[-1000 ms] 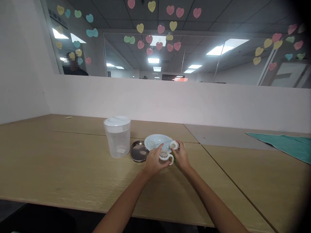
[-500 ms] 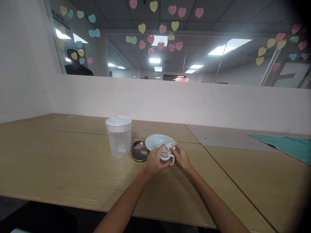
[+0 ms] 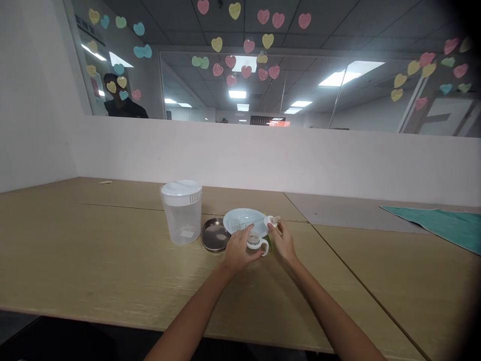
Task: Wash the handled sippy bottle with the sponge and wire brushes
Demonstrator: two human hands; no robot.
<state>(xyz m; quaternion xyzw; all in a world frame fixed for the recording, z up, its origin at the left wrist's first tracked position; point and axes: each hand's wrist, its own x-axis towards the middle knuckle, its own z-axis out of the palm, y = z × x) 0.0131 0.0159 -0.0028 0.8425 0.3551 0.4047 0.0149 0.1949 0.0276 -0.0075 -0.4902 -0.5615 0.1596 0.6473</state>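
Observation:
My left hand [image 3: 237, 250] is wrapped round a baby bottle [image 3: 254, 240] with a white handle on its right side; its round mouth faces up without a top. My right hand [image 3: 283, 243] pinches the white bottle top [image 3: 271, 221], which has a clear nipple pointing right and a thin straw reaching left. The top is apart from the bottle, above and to the right of it. Behind both hands lies a pale blue bowl [image 3: 240, 214] with clear things in it that I cannot make out. Something yellow-green shows partly behind my right hand.
Left of the bowl lies a round metal tray [image 3: 215, 235]. Beside it stands a clear plastic container [image 3: 183, 220] with a white lid. A green cloth [image 3: 447, 225] lies at the right on the wooden table [image 3: 124, 271]. A white wall with a window rises behind.
My right hand has lifted the bottle top up and to the right, away from the bottle's mouth. My left hand stays on the bottle. The view has shifted slightly.

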